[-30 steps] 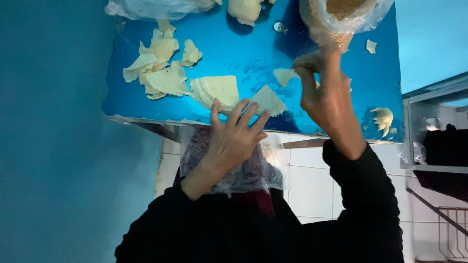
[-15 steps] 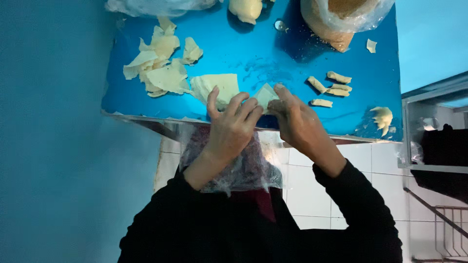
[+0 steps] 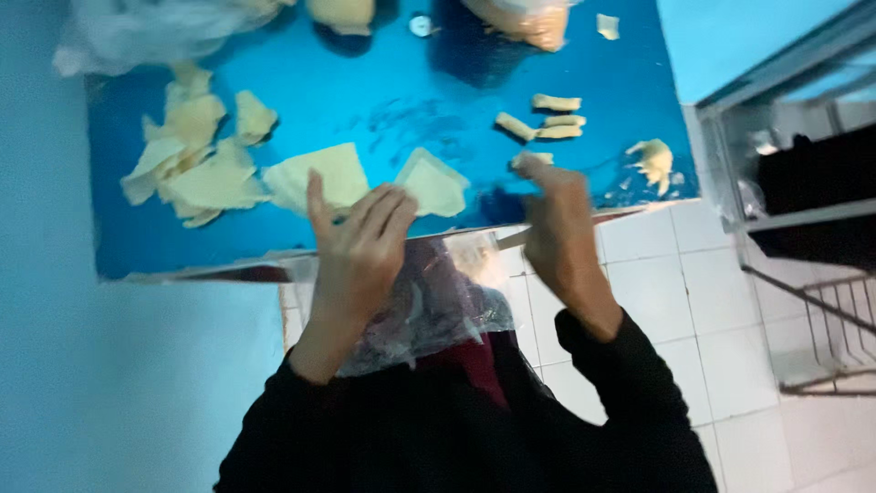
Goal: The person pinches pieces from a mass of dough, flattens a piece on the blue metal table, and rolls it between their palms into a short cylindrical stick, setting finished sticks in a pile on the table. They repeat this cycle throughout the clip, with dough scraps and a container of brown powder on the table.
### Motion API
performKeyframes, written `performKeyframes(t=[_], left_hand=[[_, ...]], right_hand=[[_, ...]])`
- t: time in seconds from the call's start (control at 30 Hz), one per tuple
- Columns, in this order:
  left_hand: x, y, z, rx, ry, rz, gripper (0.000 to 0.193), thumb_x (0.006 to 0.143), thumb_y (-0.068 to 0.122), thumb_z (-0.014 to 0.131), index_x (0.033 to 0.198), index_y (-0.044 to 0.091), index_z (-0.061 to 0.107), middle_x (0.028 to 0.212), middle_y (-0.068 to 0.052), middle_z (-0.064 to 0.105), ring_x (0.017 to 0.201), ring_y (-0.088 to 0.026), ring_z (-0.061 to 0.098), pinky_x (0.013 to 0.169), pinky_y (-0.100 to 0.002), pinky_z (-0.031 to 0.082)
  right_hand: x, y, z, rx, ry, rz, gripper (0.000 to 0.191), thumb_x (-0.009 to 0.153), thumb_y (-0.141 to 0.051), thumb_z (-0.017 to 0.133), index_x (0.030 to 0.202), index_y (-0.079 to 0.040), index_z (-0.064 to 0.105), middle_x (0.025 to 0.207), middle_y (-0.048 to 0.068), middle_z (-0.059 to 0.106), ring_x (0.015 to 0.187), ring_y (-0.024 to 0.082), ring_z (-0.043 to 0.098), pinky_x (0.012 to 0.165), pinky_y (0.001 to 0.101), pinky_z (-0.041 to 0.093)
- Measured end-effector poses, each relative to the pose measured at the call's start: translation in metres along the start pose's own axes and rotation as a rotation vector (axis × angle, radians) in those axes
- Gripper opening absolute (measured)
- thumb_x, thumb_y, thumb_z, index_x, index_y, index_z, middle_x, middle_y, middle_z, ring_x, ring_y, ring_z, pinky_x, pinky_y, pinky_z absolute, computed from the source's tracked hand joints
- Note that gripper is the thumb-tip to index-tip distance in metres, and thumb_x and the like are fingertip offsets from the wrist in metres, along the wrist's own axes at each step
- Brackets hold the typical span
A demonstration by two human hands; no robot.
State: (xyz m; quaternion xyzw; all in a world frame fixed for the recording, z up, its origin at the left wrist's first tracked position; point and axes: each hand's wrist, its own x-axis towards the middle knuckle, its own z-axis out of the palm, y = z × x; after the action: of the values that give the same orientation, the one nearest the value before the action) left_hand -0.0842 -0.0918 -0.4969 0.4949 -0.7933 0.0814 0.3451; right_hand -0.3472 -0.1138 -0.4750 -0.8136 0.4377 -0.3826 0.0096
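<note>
Nearest the camera, at the front edge of the blue surface (image 3: 383, 100), both hands work above a crinkled clear plastic sheet (image 3: 429, 310) that hangs down against the person's dark clothing. Left hand (image 3: 360, 251) has fingers spread apart, tips resting on two pale yellow flat dough sheets: a squarish one (image 3: 319, 173) and a folded triangular one (image 3: 436, 183) just right of it. Right hand (image 3: 558, 228) is curled together at the surface edge, to the right of the triangular sheet; motion blur prevents telling whether it grips anything. Left of the squarish sheet lies a loose heap of torn pale dough scraps (image 3: 196, 160). Beyond the right hand sit several small rolled dough pieces (image 3: 547, 119), with a crumpled dough lump (image 3: 652, 157) to their right. Farthest, at the surface's back edge, stand clear plastic bags (image 3: 146, 32).
</note>
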Motion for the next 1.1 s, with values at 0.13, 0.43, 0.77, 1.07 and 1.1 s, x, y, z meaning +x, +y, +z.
performKeyframes(t=[0.13, 0.43, 0.77, 1.07, 1.1], left_hand=[[-0.001, 0.006, 0.001, 0.004, 0.031, -0.015, 0.014, 0.101, 0.009, 0.074, 0.114, 0.013, 0.074, 0.12, -0.001, 0.073, 0.123, -0.019, 0.068, 0.122, -0.074, 0.019], [-0.004, 0.013, 0.005, -0.011, 0.039, -0.042, 0.01, 0.103, 0.012, 0.075, 0.113, 0.011, 0.074, 0.118, -0.002, 0.075, 0.121, -0.019, 0.069, 0.122, -0.073, 0.023], [-0.008, 0.008, 0.007, -0.017, 0.059, -0.049, 0.011, 0.102, 0.013, 0.075, 0.113, 0.013, 0.074, 0.118, -0.001, 0.075, 0.121, -0.018, 0.07, 0.122, -0.072, 0.023], [-0.011, 0.005, 0.014, -0.025, 0.093, -0.058, 0.012, 0.101, 0.015, 0.077, 0.113, 0.016, 0.075, 0.118, 0.0, 0.075, 0.12, -0.019, 0.069, 0.121, -0.072, 0.022], [-0.011, 0.005, 0.013, -0.036, 0.091, -0.064, 0.012, 0.101, 0.014, 0.077, 0.113, 0.015, 0.075, 0.117, 0.0, 0.075, 0.12, -0.019, 0.069, 0.122, -0.072, 0.023]], right_hand=[[-0.029, 0.041, -0.052, -0.287, 0.177, 0.271, 0.054, 0.094, 0.022, 0.049, 0.134, -0.008, 0.07, 0.126, 0.014, 0.063, 0.121, 0.033, 0.054, 0.109, 0.0451, 0.046], [-0.06, 0.08, -0.068, -0.51, 0.08, 0.34, 0.04, 0.095, 0.012, 0.064, 0.106, -0.022, 0.082, 0.104, 0.003, 0.053, 0.116, 0.027, 0.047, 0.112, 0.0484, 0.035], [-0.051, 0.082, -0.07, -0.616, 0.023, 0.292, 0.061, 0.09, 0.018, 0.056, 0.13, -0.022, 0.08, 0.115, 0.006, 0.054, 0.117, 0.028, 0.046, 0.111, 0.0465, 0.035], [-0.061, 0.086, -0.085, -0.611, -0.032, 0.293, 0.035, 0.097, 0.009, 0.067, 0.101, -0.024, 0.079, 0.109, 0.002, 0.052, 0.117, 0.027, 0.045, 0.106, 0.0446, 0.034], [-0.061, 0.089, -0.088, -0.594, -0.006, 0.307, 0.04, 0.096, 0.013, 0.063, 0.106, -0.023, 0.08, 0.107, 0.002, 0.051, 0.116, 0.026, 0.045, 0.106, 0.0427, 0.033]])
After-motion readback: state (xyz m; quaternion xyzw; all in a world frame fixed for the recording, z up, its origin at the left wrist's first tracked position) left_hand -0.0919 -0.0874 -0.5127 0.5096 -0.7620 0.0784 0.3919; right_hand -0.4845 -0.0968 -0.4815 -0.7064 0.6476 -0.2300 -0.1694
